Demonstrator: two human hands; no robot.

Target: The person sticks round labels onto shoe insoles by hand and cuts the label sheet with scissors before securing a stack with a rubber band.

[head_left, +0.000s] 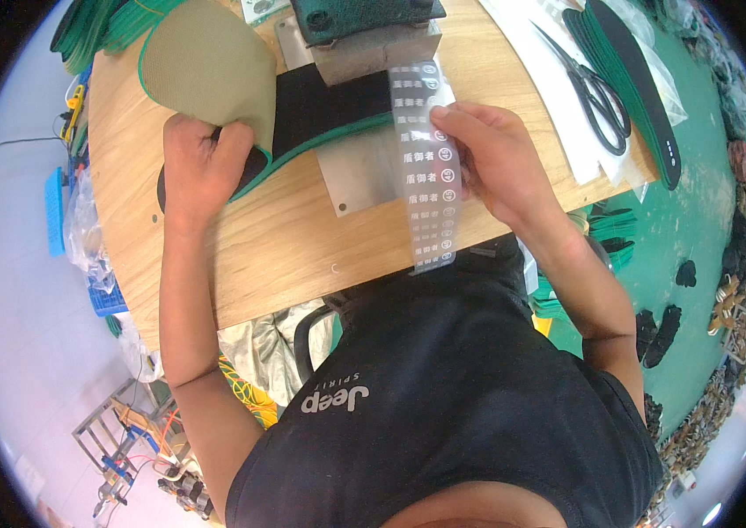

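Left hand (201, 163) clenched on heel end of a green-edged insole (214, 66), khaki underside up, toe toward far left corner of the wooden worktop (302, 246). Right hand (492, 158) pinching a clear film strip (426, 167) of printed marks, thumb on its upper part. Strip's long axis running far-to-near, crossing the metal press plate (360, 172), lower end overhanging near edge. Black insole face lying just left of strip, between both hands; right hand nearer strip. Scissors (597, 92) well apart, toward right edge.
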